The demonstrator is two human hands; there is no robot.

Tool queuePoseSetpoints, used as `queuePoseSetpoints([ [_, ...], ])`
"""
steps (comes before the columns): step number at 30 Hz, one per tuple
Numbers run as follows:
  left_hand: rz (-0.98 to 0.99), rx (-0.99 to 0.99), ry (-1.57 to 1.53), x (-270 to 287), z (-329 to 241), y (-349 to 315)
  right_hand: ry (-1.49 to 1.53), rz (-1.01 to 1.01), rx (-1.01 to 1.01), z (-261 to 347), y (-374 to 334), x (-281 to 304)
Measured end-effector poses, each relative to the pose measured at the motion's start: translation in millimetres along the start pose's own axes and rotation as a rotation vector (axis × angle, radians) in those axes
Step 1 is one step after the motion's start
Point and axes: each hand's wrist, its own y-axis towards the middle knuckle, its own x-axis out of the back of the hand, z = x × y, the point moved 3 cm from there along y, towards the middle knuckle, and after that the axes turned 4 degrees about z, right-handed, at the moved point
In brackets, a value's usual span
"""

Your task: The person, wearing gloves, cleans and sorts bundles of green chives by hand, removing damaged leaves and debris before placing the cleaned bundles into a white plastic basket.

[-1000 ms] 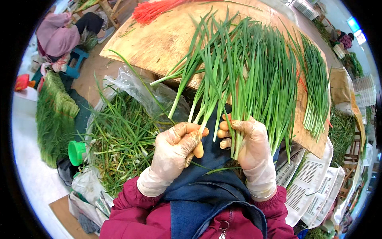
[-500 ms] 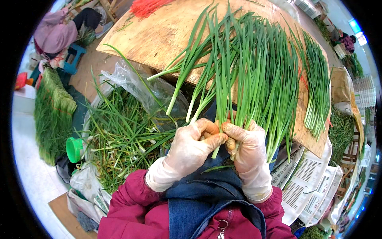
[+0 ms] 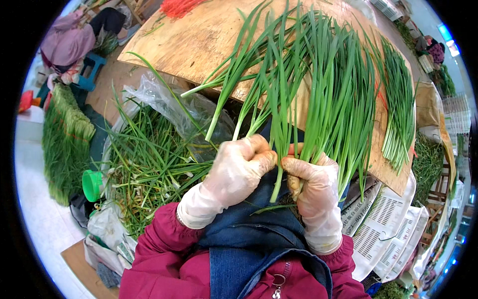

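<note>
Long green garlic chives [image 3: 343, 99] lie fanned over the edge of a wooden board, their pale stem ends toward me. My right hand [image 3: 316, 184], in a thin whitish glove, is closed around the lower stems of several of them, thumb pointing left. My left hand [image 3: 234, 164], gloved alike, is closed with thumb and forefinger pressed together just left of a loose chive stem [image 3: 277, 184] that hangs between the hands. What its fingertips pinch is hidden. A few separate chives [image 3: 216, 122] stick out past the board's edge above the left hand.
The wooden board [image 3: 184, 50] bears a tied chive bundle [image 3: 398, 109] at right and red ties [image 3: 181, 7] at the far edge. A container of chive scraps [image 3: 149, 169] with clear plastic stands left, beside a green cup [image 3: 92, 185]. White printed sacks [image 3: 388, 214] lie right. Another person [image 3: 67, 40] sits far left.
My hands have drawn slightly apart, the left a little up and left, the right a little to the right. The stem between them now shows more of its length.
</note>
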Motion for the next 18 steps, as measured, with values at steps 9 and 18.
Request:
queuePoseSetpoints([
  [9, -0.768, -0.578, -0.051, 101.3, -16.5, -44.4, 0.298, 0.093, 0.059, 3.6, 1.3, 16.5],
  [18, -0.484, -0.676, 1.032, 22.0, -9.8, -13.4, 0.798, 0.293, 0.011, 0.2, 13.3, 26.3],
])
